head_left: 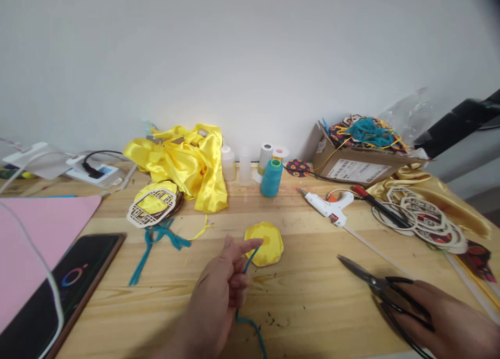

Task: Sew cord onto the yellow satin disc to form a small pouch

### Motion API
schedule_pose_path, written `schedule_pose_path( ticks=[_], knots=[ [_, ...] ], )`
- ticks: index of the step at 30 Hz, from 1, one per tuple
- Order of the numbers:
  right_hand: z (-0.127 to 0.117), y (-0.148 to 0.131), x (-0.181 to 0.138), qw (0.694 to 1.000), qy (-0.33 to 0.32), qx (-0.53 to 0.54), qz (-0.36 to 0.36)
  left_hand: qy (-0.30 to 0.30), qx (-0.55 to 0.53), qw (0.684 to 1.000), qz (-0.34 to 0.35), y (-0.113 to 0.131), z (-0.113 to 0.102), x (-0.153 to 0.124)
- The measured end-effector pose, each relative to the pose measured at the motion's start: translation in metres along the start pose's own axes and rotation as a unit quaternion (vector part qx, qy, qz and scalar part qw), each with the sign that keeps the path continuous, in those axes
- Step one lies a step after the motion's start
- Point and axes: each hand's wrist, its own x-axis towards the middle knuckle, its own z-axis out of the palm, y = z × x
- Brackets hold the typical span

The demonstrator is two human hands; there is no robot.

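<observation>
Teal cord (250, 323) runs from my left hand (221, 291), whose fingers are curled round it while the index finger points out to the right. That fingertip is over a yellow fabric-covered piece (269, 247) lying on the wooden table; whether it touches I cannot tell. At the lower right my right hand (449, 317) has its fingers in the black handles of a pair of scissors (373, 281). The blades look closed and point to the upper left. Behind the yellow piece stands a spool of teal thread (271, 179).
A white glue gun (328, 205) lies right of centre, near cut wooden frames (425, 218) and a filled cardboard box (355, 166). Yellow satin (187, 166), plastic bottles (228, 163) and teal tassels (146, 249) are further left. A phone (74, 286) with a white cable lies at lower left.
</observation>
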Motion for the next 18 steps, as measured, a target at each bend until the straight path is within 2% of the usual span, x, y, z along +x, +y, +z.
schedule_pose_path(
  ticks=[2,3,5,6,8,9,11,14,16,18],
  knots=[
    [-0.004,0.0,0.004,0.998,-0.055,-0.008,-0.015,-0.001,0.002,1.0,0.004,0.0,0.001,-0.001],
    [-0.006,-0.005,0.007,0.998,-0.059,-0.015,-0.013,-0.003,0.005,1.0,0.007,0.0,0.002,-0.001],
    [-0.012,-0.027,0.014,1.0,-0.017,-0.008,0.003,-0.005,0.014,1.0,0.007,-0.001,0.003,-0.001],
    [-0.014,-0.043,0.018,1.0,0.012,0.02,0.014,-0.008,0.018,1.0,0.007,-0.001,0.004,-0.001],
    [-0.016,-0.084,0.026,0.987,-0.018,0.162,-0.003,-0.02,0.028,0.999,0.01,-0.003,0.004,-0.002],
    [-0.015,-0.106,0.03,0.967,-0.056,0.247,-0.01,-0.031,0.034,0.999,0.013,-0.005,0.003,-0.003],
    [-0.01,-0.145,0.038,0.905,-0.134,0.402,0.011,-0.057,0.047,0.997,0.023,-0.008,0.001,-0.004],
    [0.0,-0.183,0.047,0.818,-0.167,0.548,0.058,-0.085,0.07,0.993,0.032,-0.013,-0.004,-0.005],
    [0.005,-0.193,0.051,0.783,-0.173,0.594,0.067,-0.09,0.082,0.992,0.031,-0.016,-0.006,-0.004],
    [0.007,-0.196,0.052,0.77,-0.164,0.614,0.055,-0.092,0.082,0.992,0.017,-0.019,-0.008,-0.001]
  ],
)
